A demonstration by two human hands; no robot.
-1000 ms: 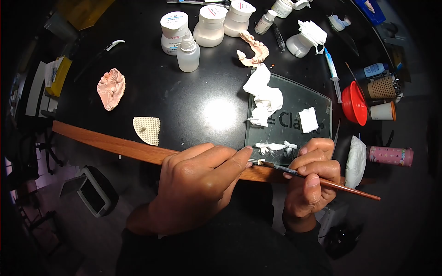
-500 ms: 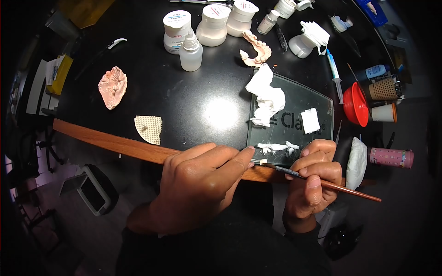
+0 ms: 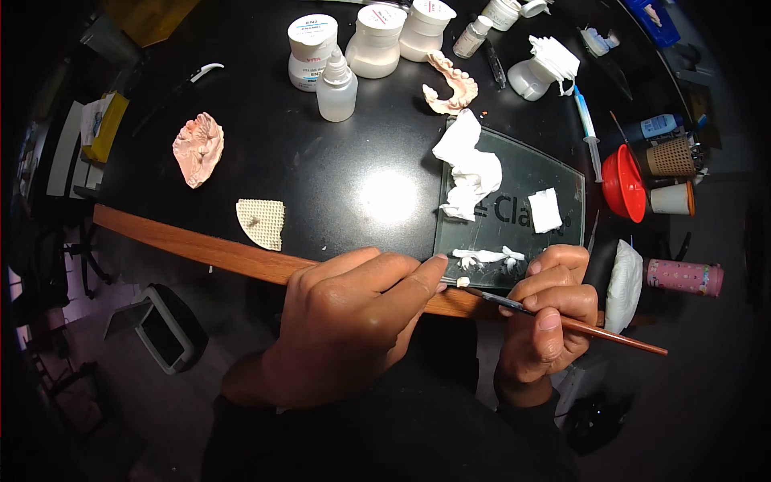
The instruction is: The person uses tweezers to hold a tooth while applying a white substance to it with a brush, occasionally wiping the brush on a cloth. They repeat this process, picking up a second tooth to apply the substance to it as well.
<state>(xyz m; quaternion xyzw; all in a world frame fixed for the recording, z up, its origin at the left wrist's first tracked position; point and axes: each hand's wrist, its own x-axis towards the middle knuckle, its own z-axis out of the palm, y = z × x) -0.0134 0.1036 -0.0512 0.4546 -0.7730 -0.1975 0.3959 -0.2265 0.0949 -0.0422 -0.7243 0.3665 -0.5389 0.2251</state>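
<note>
My left hand (image 3: 353, 313) is closed in a pinch on a thin metal tool that shows just past its fingertips. At the tool's end sits a small cream-coloured piece (image 3: 463, 282). Between the fingers of my right hand (image 3: 550, 309) is a brush (image 3: 578, 326) with a brown handle, its dark tip pointing left, close to the cream piece. Just beyond lies a dark glass slab (image 3: 514, 221), bearing white powdery material (image 3: 487, 257), crumpled tissue (image 3: 470, 173) and a folded white pad (image 3: 545, 210).
White-lidded jars (image 3: 376, 40) and a dropper bottle (image 3: 336, 90) stand at the back. Pink casts (image 3: 198, 150) and a honeycomb tray (image 3: 263, 223) lie left. On the right are a red bowl (image 3: 622, 183), a syringe (image 3: 589, 128) and a pink bottle (image 3: 685, 277).
The brush tip has shifted slightly left, nearer the cream piece. The table objects appear slightly shifted in view, while my left hand keeps nearly the same pose.
</note>
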